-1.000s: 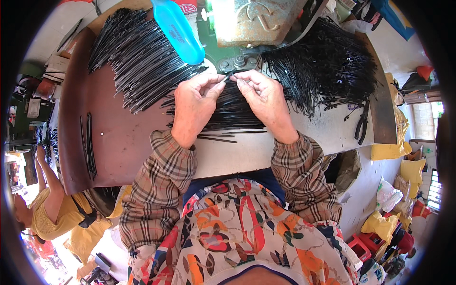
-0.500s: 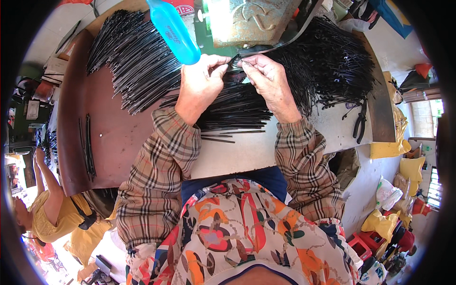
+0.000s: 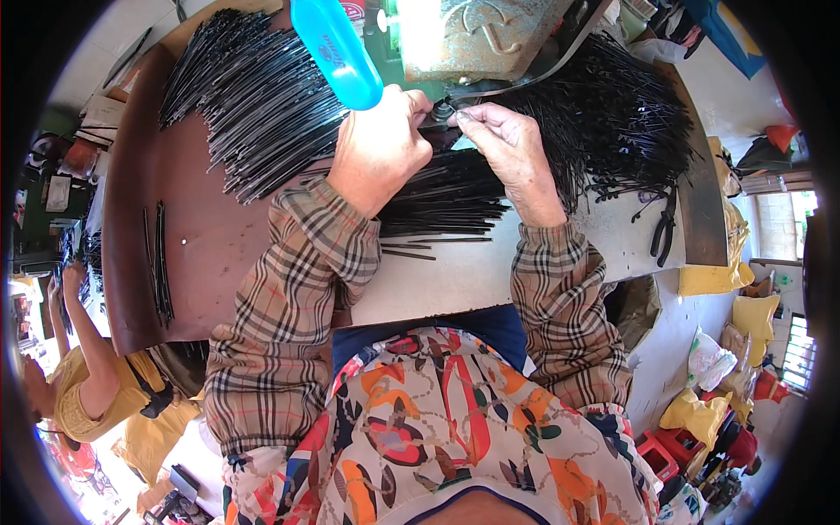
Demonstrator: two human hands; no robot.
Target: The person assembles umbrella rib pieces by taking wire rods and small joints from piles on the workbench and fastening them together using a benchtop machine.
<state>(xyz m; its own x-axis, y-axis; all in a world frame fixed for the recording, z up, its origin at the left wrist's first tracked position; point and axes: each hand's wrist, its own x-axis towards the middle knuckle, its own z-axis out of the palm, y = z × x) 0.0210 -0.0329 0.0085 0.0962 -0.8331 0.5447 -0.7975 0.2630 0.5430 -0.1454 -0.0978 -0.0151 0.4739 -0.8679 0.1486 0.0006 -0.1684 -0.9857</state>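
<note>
At the worktable, both my hands work by a small round metal machine part [image 3: 442, 110] below a rusty metal housing [image 3: 490, 35] with a raised umbrella shape. My left hand [image 3: 378, 149] is closed in a loose fist left of that part; what it grips is hidden behind the fingers. On the other side, my right hand [image 3: 512, 153] pinches thumb against forefinger at a small dark piece too fine to make out. Below my hands lies a bundle of thin black rods [image 3: 446, 197], resembling umbrella ribs. A bright blue plastic container [image 3: 339, 57] hangs over my left hand.
A large pile of black rods [image 3: 262, 105] spreads at left, and a tangled black heap [image 3: 604, 114] at right. Black-handled pliers [image 3: 665, 229] lie at the table's right. A brown sheet [image 3: 206, 289] covers the left side. Another person [image 3: 96, 376] works at far left.
My hands have drawn slightly apart at the fingertips. The left has curled into a fist and the right has shifted a little right. The other person's hands have moved slightly.
</note>
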